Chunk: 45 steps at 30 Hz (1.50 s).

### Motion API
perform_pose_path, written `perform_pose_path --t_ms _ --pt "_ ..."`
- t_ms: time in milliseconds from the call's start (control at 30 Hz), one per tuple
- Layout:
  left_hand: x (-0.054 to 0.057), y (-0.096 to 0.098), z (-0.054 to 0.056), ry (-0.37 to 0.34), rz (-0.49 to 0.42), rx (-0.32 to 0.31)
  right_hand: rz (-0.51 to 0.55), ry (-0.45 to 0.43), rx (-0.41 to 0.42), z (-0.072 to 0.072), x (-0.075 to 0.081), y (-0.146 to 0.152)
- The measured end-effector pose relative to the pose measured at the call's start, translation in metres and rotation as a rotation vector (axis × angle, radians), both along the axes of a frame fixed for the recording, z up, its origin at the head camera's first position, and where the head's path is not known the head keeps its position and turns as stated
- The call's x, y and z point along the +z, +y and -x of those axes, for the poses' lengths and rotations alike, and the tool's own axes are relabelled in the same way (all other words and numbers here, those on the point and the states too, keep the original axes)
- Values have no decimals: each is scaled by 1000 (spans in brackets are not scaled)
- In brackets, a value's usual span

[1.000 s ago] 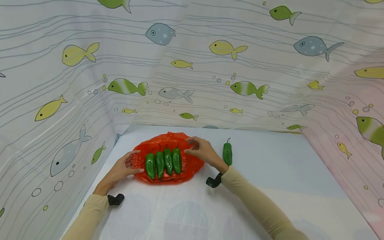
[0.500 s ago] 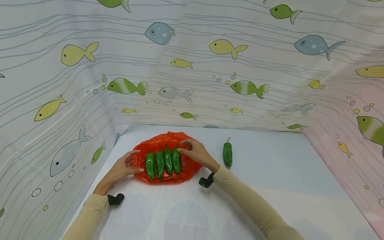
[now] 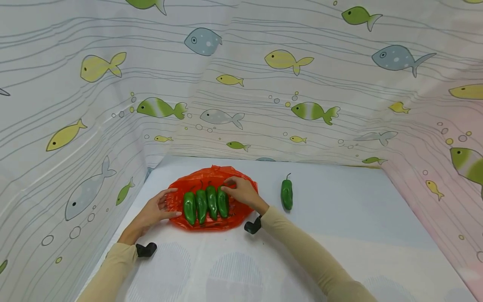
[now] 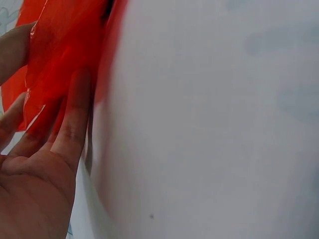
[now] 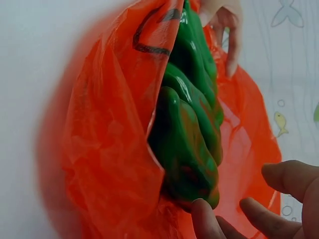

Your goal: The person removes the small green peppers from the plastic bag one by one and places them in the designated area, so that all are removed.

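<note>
A crinkled red plastic bag (image 3: 243, 209) lies toward the back left of the table in the head view, with several green chili peppers (image 3: 211, 203) side by side in its opening. My left hand (image 3: 152, 212) is at the bag's left end, fingers spread and touching the film. Part of a fingertip shows through the translucent bag (image 4: 65, 40) in the left wrist view. Over the bag's right side is my right hand (image 3: 245, 193), its fingertips right at the rightmost pepper (image 3: 223, 205). In the right wrist view its spread fingers (image 5: 286, 179) hold nothing beside that pepper's end (image 5: 189, 164).
One more green chili pepper (image 3: 286, 195) lies apart, to the right of the bag. The table has a white cloth (image 3: 211, 272). Fish-patterned curtains (image 3: 256, 92) stand close on the left, back and right.
My right hand has moved left over the bag to the rightmost pepper's upper end. The left hand, the bag and the peppers stay in place.
</note>
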<state>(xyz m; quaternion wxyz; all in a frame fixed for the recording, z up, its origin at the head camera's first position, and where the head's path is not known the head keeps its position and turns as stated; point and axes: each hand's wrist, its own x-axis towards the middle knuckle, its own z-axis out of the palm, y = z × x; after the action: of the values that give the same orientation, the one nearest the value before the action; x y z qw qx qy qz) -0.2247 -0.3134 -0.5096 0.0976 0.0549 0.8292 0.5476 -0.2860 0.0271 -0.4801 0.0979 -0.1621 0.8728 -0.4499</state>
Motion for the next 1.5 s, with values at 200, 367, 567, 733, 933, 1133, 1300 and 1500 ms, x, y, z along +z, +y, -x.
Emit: perform_pose_path --t_ms 200,367,567,733,933,1133,1300,1500 --pt "0 0 1 0 8 0 -2 -48 -19 2 -3 -4" --pt "0 -1 2 2 4 -3 -17 -82 -14 3 -7 -8" --pt "-1 -1 3 -1 11 -3 -12 -81 -16 4 -11 -12" --pt "-2 0 2 2 20 -4 -30 -73 -20 5 -14 -14" --pt "-4 0 1 12 -19 -13 -38 -67 -15 7 -18 -15" --pt "-2 0 1 6 10 -7 -15 -88 -1 10 -19 -14" --pt "-1 0 1 0 21 -1 -2 -109 12 13 -20 -14" --pt "-2 0 1 4 1 -8 9 -128 18 14 -21 -14"
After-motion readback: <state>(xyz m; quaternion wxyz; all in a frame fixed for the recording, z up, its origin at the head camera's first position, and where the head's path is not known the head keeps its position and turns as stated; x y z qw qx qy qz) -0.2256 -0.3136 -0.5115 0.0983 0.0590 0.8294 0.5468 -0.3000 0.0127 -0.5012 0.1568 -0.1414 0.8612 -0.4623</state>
